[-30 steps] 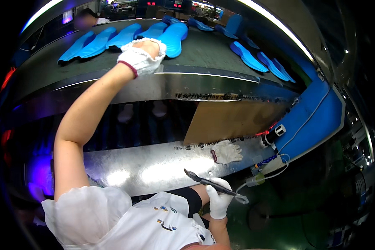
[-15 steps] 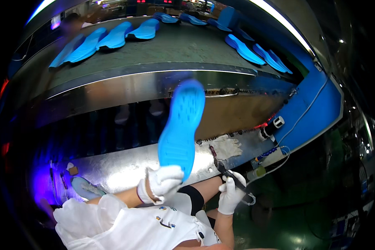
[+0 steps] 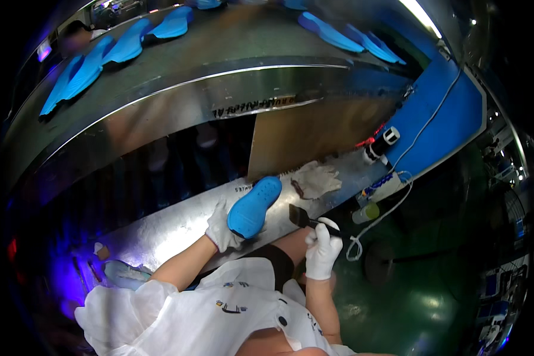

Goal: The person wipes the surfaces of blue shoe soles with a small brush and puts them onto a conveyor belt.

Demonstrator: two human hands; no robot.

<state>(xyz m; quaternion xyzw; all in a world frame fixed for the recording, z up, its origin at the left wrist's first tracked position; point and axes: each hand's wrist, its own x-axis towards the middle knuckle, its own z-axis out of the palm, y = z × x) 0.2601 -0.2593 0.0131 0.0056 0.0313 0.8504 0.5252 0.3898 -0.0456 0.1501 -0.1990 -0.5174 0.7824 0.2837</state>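
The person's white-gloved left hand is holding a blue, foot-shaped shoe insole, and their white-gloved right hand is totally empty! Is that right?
Not quite: the white-gloved right hand isn't empty. The head view shows it holding a flat, dark brush with a black handle. The white-gloved left hand does hold the blue, foot-shaped shoe insole.

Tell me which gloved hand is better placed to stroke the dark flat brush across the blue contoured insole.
Probably the right hand: it grips the dark flat brush, whose bristles point toward the blue contoured insole. The left hand holds that insole.
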